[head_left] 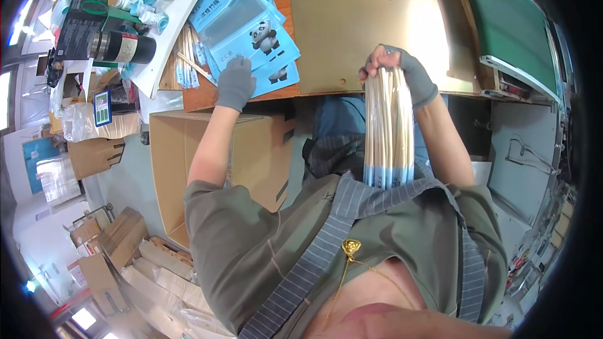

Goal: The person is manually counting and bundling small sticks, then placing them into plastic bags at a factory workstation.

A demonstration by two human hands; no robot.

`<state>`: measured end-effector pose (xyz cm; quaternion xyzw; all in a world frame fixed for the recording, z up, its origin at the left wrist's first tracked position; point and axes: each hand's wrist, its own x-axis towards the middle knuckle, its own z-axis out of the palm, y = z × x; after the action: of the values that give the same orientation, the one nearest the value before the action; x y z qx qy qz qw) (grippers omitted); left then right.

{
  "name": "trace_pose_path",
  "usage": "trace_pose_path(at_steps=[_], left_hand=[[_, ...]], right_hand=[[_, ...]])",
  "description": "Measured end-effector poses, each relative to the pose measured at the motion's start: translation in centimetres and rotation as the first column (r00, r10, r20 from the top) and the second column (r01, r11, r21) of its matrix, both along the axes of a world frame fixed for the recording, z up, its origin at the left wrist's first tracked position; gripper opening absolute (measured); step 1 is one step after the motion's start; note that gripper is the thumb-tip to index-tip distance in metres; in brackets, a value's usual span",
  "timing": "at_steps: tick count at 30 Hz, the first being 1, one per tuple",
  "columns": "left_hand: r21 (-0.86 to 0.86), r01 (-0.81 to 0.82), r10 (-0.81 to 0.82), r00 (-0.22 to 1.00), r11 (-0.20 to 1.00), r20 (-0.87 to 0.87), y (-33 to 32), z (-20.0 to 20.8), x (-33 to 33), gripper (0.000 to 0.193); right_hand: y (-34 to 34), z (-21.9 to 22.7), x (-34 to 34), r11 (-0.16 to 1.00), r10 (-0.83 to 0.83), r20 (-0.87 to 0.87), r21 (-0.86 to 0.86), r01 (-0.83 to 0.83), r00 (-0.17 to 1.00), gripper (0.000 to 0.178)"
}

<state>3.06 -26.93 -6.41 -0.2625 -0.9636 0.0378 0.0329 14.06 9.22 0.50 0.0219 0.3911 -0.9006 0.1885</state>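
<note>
In a grey fingerless glove, my right hand [402, 66] is closed around the top of a bundle of wrapped chopsticks [388, 125]. The sticks hang upright in clear film with blue lower ends, in front of my apron. My left hand [236, 83], also gloved in grey, lies on a fanned stack of blue plastic bags [245, 31] printed with a panda. Its fingers point forward over the lower left edge of the stack; the fingertips are hard to make out. Beside it lie more wrapped chopsticks [186, 56], partly under the bags.
An open cardboard box [182, 169] stands below the table edge on the left. A tan board [339, 25] covers the wooden table ahead. On the white table at far left are a black thermos [125, 47], scissors [94, 3] and small bottles. A green panel [515, 19] is at right.
</note>
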Motion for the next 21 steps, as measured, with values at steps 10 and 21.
trace_pose_path(at_steps=[10,21], left_hand=[[0.112,0.116,-0.090,0.973,0.987,-0.214,-2.5,2.1,-2.4,0.025],[0.783,-0.319,0.132,0.946,0.533,0.295,3.8,3.0,-2.3,0.025]], right_hand=[[-0.4,0.5,-0.5,0.999,0.025,0.020,0.028,-0.025,0.999,0.017],[-0.2,0.3,-0.5,0.994,0.067,-0.017,0.090,-0.065,0.998,0.035]])
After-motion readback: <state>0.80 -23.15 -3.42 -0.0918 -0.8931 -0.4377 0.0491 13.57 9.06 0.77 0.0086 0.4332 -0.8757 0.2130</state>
